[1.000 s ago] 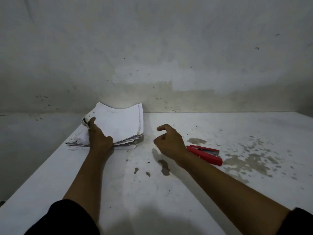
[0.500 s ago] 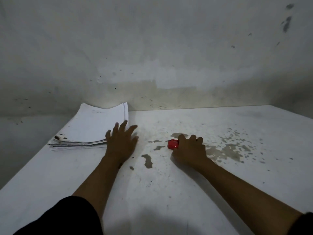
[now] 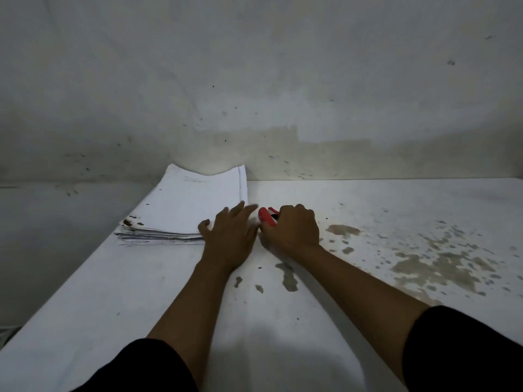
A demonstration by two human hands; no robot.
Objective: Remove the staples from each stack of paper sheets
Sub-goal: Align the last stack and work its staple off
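Note:
A thick pile of white paper sheets (image 3: pixel 189 205) lies at the table's far left, its far edge curling up against the wall. My left hand (image 3: pixel 229 233) rests flat on the pile's near right corner, fingers straight. My right hand (image 3: pixel 291 230) grips a red stapler (image 3: pixel 265 217) right beside the pile; only the stapler's red tip and a bit of dark metal show past my fingers. The two hands almost touch. No staple can be made out in the stack.
The white table (image 3: pixel 311 321) carries brown stains (image 3: pixel 441 267) on its right half and a few small ones near my wrists. A stained grey wall (image 3: pixel 283 94) closes off the far side. The table's left edge drops off beyond the pile.
My right hand has carried the red stapler left, up to the pile's right corner. My left hand has slid a little further onto the paper.

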